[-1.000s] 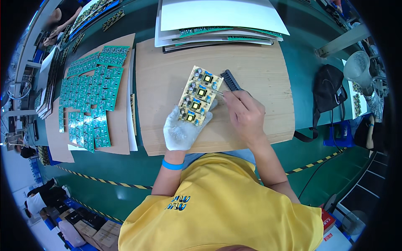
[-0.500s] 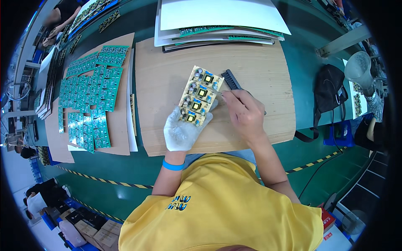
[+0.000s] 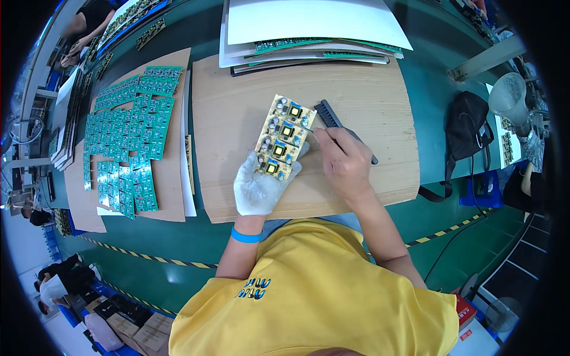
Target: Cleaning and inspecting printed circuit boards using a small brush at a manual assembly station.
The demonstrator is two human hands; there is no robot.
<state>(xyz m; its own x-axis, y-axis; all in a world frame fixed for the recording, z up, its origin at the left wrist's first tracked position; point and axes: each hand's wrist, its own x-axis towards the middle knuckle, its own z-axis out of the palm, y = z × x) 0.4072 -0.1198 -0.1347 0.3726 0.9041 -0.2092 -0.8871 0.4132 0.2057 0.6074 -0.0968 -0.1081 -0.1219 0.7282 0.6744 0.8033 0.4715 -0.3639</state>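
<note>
My left hand (image 3: 258, 187), in a whitish glove, is closed around the lower end of a tan circuit board (image 3: 282, 140). The board is tilted and carries a row of yellow-and-black transformers, with capacitors along its left side. In my bare right hand (image 3: 345, 157), the fingers pinch a thin pointed metal tool (image 3: 308, 129); most of it is hidden by the fingers. Its tip is at the board's right edge, and I cannot tell whether it touches. A black brush (image 3: 328, 114) lies on the cardboard (image 3: 386, 113), its handle passing partly behind my right hand.
Several green circuit boards (image 3: 122, 135) cover another cardboard sheet at the left. At the back stands a stack of white sheets (image 3: 309, 24) with green boards between them. A black bag (image 3: 468, 127) lies at the right, near a metal post (image 3: 490, 59).
My right hand has shifted slightly left and down, uncovering more of the brush handle. The board stays nearly in place in my left hand.
</note>
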